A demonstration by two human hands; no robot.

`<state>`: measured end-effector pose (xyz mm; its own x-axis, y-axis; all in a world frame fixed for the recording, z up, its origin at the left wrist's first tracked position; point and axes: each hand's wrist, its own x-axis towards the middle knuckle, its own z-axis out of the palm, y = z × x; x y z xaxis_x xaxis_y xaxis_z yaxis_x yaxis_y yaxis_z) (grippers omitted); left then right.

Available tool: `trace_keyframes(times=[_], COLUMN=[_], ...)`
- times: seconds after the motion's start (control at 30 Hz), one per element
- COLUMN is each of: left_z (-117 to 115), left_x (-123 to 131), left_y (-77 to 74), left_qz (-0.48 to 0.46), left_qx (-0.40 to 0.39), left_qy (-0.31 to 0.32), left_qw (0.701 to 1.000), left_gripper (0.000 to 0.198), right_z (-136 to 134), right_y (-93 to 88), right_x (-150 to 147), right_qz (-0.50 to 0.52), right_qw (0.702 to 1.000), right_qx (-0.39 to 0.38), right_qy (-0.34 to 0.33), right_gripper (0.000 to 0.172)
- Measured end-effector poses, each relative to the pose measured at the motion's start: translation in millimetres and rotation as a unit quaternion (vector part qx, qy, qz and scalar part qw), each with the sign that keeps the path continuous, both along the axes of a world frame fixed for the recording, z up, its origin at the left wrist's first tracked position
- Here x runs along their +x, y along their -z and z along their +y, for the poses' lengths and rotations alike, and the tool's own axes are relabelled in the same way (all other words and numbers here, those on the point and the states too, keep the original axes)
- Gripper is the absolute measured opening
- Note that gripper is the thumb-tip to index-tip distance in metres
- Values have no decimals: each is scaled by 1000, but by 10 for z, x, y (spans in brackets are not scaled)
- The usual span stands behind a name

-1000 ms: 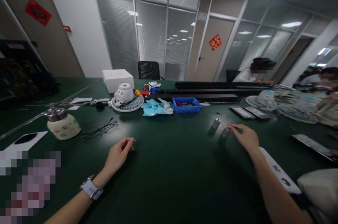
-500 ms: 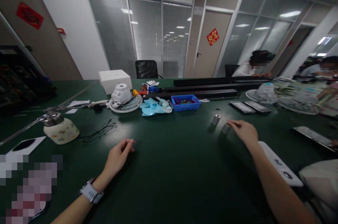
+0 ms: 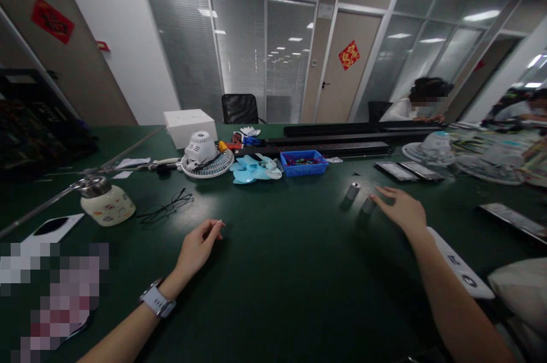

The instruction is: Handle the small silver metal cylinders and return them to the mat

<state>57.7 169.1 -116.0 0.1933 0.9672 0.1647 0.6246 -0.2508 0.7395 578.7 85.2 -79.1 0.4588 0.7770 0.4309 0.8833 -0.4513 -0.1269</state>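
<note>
My right hand (image 3: pixel 401 210) reaches over the green table with its thumb and fingers spread apart. Its thumb tip is at the top of a grey cylindrical battery (image 3: pixel 368 205), which stands upright; whether they touch I cannot tell. Just left of that stands a second grey battery (image 3: pixel 352 191), also upright, with a metal nub on top. My left hand (image 3: pixel 199 246) rests on the table at centre left, a watch (image 3: pixel 158 298) on its wrist. Its fingers are curled, thumb against the index finger, and nothing shows in them.
Along the back are a white fan part (image 3: pixel 200 152), light-blue fan blades (image 3: pixel 254 168) and a blue tray (image 3: pixel 303 163) of small coloured pieces. A cream jar (image 3: pixel 107 205) and glasses (image 3: pixel 168 207) lie left. A white panel (image 3: pixel 461 266) is under my right forearm. People sit at right.
The fingers of my right hand have opened from a pinch on the right battery's top, leaving it standing. My left hand stays curled on the table. The view has shifted slightly.
</note>
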Motion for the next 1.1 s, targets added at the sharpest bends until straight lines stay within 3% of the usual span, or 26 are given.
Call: trace_keyframes(times=[0.07,0.17,0.3,0.43,0.53,0.7,0.87,0.97,1.1], left_z=[2,-4,-6,1,7,-13,-168,-290,-369], left_x=[3,9,3,-2,5,21,101,200,347], left_y=[6,7,29,55,57,40,-25,-62,-79], left_qz=[0,2,4,8,8,4,-19,-31,-25], left_qx=[1,4,15,9,7,10,116,171,175], left_qy=[1,3,10,13,16,37,58,72,79], left_qw=[1000,1000,1000,1000,1000,999,991,982,981], left_gripper=[44,44,44,42,42,41,32,34,38], right_z=[58,298,681,830,820,771,601,468,395], right_y=[-74,-159,-160,-113,-91,-40,129,302,458], right_x=[-59,-137,-118,-75,-254,-1174,-2332,-2792,-3016], right_qz=[-47,-56,0,41,42,29,141,200,210], right_qw=[998,997,983,979,980,968,891,854,835], right_qx=[40,-40,-183,-200,-193,-113,-45,-8,23], right_qy=[-21,-22,-10,7,-23,-221,-428,-479,-508], right_gripper=[61,70,60,50,46,42,37,34,26])
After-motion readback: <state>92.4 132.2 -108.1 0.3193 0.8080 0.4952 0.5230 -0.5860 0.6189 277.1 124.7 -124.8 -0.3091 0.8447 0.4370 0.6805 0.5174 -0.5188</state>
